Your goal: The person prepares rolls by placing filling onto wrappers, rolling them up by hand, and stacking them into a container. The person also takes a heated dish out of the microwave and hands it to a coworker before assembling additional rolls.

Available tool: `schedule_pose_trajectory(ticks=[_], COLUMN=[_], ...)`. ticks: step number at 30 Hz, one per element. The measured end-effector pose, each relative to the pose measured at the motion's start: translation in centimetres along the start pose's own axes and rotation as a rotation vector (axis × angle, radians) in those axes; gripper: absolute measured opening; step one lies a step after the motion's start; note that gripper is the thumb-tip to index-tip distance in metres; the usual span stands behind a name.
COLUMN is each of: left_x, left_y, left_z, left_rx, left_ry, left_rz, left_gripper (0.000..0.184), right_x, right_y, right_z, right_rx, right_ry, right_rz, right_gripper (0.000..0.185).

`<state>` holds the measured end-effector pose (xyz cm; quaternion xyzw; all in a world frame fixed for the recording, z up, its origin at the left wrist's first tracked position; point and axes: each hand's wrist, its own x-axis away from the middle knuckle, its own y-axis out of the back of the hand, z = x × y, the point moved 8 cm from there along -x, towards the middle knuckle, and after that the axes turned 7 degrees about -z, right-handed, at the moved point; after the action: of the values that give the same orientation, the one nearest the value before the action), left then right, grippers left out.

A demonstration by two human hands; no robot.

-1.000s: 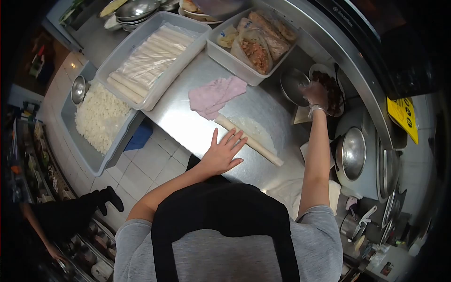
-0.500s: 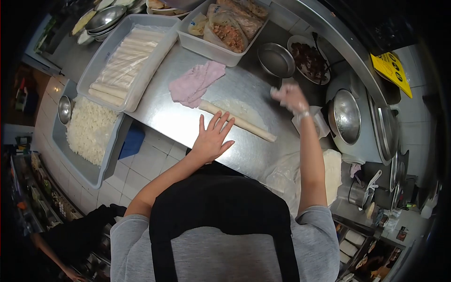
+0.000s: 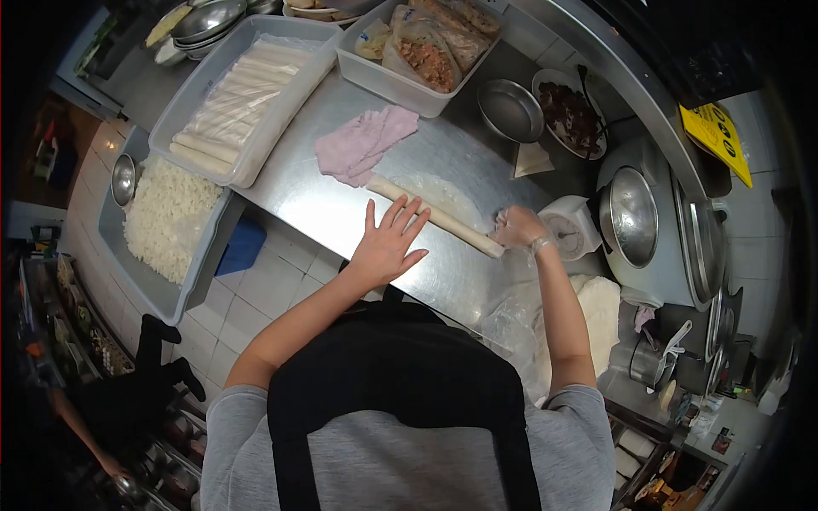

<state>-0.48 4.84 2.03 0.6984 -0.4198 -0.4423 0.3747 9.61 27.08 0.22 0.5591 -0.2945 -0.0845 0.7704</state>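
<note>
A long, thin, pale dough roll (image 3: pixel 460 231) lies slantwise on the steel table. My bare left hand (image 3: pixel 388 242) rests with spread fingers on the table, fingertips touching the roll near its left half. In a clear plastic glove, my right hand (image 3: pixel 521 228) is closed at the roll's right end; what its fingertips pinch, if anything, is hidden. Behind the roll a thin whitish sheet or floury smear (image 3: pixel 439 194) covers the steel. A pink cloth (image 3: pixel 362 149) lies by the left end. Just right of my right hand stands a white dial scale (image 3: pixel 568 226).
A plastic tub of similar rolls (image 3: pixel 247 102) stands left, above a grey bin of white rice-like food (image 3: pixel 166 226). At the back are a tub of bagged filling (image 3: pixel 426 60), a metal bowl (image 3: pixel 509 111) and a dish of dark food (image 3: pixel 567 119). Another person (image 3: pixel 119 409) is lower left.
My right hand has come down from beside the metal bowl to the roll's right end, uncovering the scale and a pale triangular piece. My left hand stays on the roll.
</note>
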Motion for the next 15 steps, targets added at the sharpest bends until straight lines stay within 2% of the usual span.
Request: schedule_pose_trajectory(ticks=[2, 4, 8, 11, 13, 15], left_x=[0.1, 0.1, -0.1, 0.2, 0.1, 0.2], left_y=[-0.2, -0.1, 0.2, -0.3, -0.3, 0.0], left_z=[-0.1, -0.2, -0.1, -0.4, -0.2, -0.2], left_rx=[0.001, -0.016, -0.048, -0.039, -0.039, -0.018], left_ry=[-0.007, -0.008, -0.009, -0.021, -0.018, -0.002], left_rz=[0.003, 0.009, 0.007, 0.010, 0.015, -0.004], left_gripper=[0.068, 0.069, 0.068, 0.069, 0.069, 0.069], right_x=[0.0, -1.9, -3.4, -1.4, -1.0, -0.8], right_y=[0.9, 3.0, 4.7, 3.4, 1.5, 2.1], right_z=[1.0, 3.0, 4.8, 4.5, 3.7, 3.4], right_rx=[0.000, -0.155, -0.193, -0.107, 0.128, 0.127], right_ry=[-0.070, -0.188, -0.177, -0.164, -0.101, -0.072], right_rz=[-0.026, -0.075, -0.135, -0.010, 0.114, 0.116], right_gripper=[0.043, 0.040, 0.042, 0.043, 0.046, 0.048])
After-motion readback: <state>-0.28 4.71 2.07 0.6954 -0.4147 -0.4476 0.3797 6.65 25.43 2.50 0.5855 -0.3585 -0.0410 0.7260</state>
